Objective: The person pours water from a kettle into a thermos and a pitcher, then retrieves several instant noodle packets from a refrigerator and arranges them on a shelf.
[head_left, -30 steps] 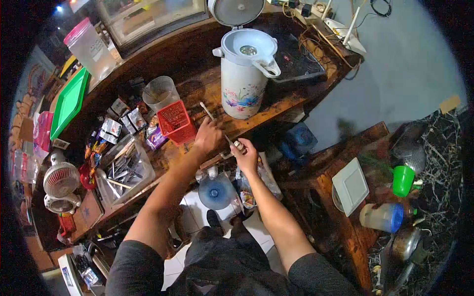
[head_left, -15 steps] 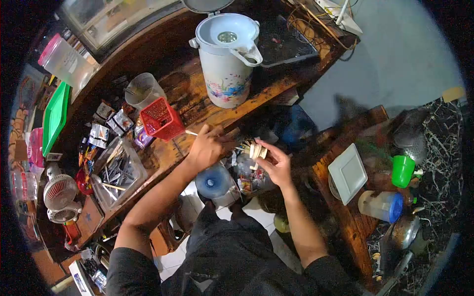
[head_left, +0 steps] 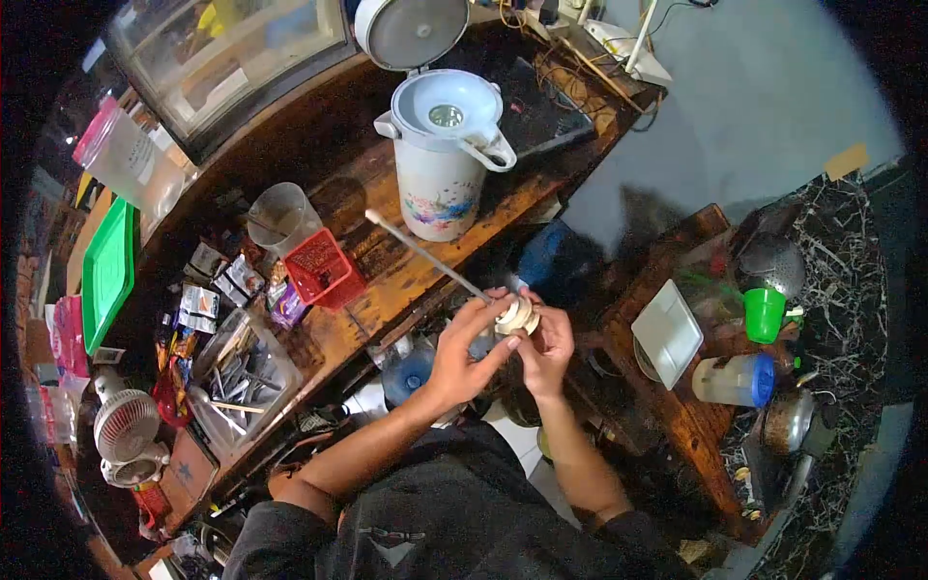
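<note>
Both hands meet at a cream, ringed plastic piece (head_left: pixel 519 315) in front of my body. A long, thin grey tube (head_left: pixel 425 253) with a pale tip runs from it up and to the left. My left hand (head_left: pixel 464 356) grips the piece from the left, thumb and fingers closed at its side. My right hand (head_left: pixel 546 346) is wrapped round its other side, and the fingers hide part of it. Beyond them, a white flower-patterned pump thermos (head_left: pixel 440 198) stands upright on the wooden counter, its lid (head_left: pixel 414 34) tipped up and a round opening showing in its top.
Left on the counter (head_left: pixel 372 300) are a red basket (head_left: pixel 324 269), a clear jug (head_left: pixel 283 220), sachets and a tray of cutlery (head_left: pixel 242 387). A small fan (head_left: pixel 130 425) stands farther left. At right, a wooden bench (head_left: pixel 677 416) bears a white dish (head_left: pixel 667 333) and a lidded container (head_left: pixel 735 379).
My left hand has moved down and right from the tube to the cream piece beside my right hand. The tube now shows along most of its length. The view has shifted.
</note>
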`<action>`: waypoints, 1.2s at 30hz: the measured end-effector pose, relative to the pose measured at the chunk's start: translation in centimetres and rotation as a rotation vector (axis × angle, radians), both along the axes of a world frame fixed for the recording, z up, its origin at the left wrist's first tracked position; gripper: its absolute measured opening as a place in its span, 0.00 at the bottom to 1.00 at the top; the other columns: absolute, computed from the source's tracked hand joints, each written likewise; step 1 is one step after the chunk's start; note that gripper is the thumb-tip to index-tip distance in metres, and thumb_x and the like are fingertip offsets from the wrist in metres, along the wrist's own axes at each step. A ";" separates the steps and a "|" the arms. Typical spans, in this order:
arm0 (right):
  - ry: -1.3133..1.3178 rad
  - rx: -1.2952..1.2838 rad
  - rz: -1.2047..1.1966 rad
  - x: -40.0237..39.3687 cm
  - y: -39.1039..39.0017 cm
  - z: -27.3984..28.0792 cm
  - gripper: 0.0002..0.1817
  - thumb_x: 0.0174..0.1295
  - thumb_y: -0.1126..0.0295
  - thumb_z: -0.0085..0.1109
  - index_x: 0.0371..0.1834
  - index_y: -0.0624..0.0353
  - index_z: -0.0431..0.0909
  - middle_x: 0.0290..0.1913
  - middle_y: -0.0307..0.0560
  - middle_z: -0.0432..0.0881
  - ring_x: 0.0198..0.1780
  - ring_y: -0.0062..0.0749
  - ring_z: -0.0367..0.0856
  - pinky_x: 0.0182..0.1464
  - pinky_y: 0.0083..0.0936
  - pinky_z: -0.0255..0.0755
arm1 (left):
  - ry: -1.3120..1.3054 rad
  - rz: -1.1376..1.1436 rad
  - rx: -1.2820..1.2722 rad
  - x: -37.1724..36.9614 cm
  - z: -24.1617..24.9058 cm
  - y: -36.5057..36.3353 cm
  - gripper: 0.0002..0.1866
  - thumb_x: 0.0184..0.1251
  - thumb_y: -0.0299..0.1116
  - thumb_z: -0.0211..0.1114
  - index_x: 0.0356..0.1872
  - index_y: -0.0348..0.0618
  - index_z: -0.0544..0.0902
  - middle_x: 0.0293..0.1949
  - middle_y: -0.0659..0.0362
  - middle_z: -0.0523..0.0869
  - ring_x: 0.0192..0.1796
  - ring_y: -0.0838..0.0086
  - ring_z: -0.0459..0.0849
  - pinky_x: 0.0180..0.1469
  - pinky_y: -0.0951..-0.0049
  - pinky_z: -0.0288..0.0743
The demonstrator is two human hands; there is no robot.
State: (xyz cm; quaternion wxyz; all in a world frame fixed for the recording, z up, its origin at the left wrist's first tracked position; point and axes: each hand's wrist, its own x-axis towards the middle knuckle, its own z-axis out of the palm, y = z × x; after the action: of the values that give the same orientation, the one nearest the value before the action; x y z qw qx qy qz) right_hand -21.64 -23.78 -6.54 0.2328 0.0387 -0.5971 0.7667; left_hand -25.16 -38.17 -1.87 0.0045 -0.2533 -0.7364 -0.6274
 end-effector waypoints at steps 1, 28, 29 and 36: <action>0.000 0.014 -0.028 -0.2 -0.3 0.1 0.21 0.59 0.79 0.65 0.54 0.63 0.67 0.64 0.63 0.71 0.65 0.41 0.72 0.67 0.37 0.67 | -0.023 -0.019 0.002 -0.2 -0.1 -0.2 0.26 0.61 0.32 0.67 0.61 0.42 0.77 0.62 0.48 0.77 0.62 0.56 0.76 0.65 0.62 0.66; -0.080 -0.155 -0.010 -3.0 -2.4 2.5 0.21 0.67 0.75 0.56 0.60 0.61 0.61 0.60 0.59 0.74 0.64 0.40 0.71 0.66 0.33 0.64 | 0.099 0.047 -0.006 -3.4 1.7 -1.4 0.18 0.64 0.28 0.65 0.55 0.39 0.79 0.49 0.48 0.83 0.52 0.59 0.83 0.55 0.65 0.75; -0.086 -0.153 0.022 -3.0 -1.9 1.0 0.25 0.71 0.69 0.53 0.68 0.57 0.57 0.60 0.55 0.74 0.61 0.39 0.75 0.63 0.34 0.69 | -0.043 0.090 0.036 -3.1 1.4 -1.3 0.17 0.62 0.28 0.68 0.51 0.37 0.79 0.45 0.50 0.85 0.50 0.64 0.85 0.52 0.67 0.76; -0.334 -0.428 0.123 -2.0 -2.5 3.0 0.26 0.75 0.60 0.46 0.73 0.50 0.57 0.59 0.50 0.75 0.53 0.35 0.80 0.55 0.35 0.76 | -0.035 0.024 -0.001 -3.9 -1.1 -1.7 0.25 0.54 0.31 0.75 0.48 0.39 0.70 0.43 0.53 0.87 0.44 0.70 0.86 0.48 0.69 0.77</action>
State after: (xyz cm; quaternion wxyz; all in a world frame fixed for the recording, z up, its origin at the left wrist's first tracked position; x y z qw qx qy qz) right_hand -23.67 -26.29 -3.55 0.0870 -0.1020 -0.4483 0.8838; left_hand -29.07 -39.89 -2.97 -0.0008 -0.2334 -0.7395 -0.6314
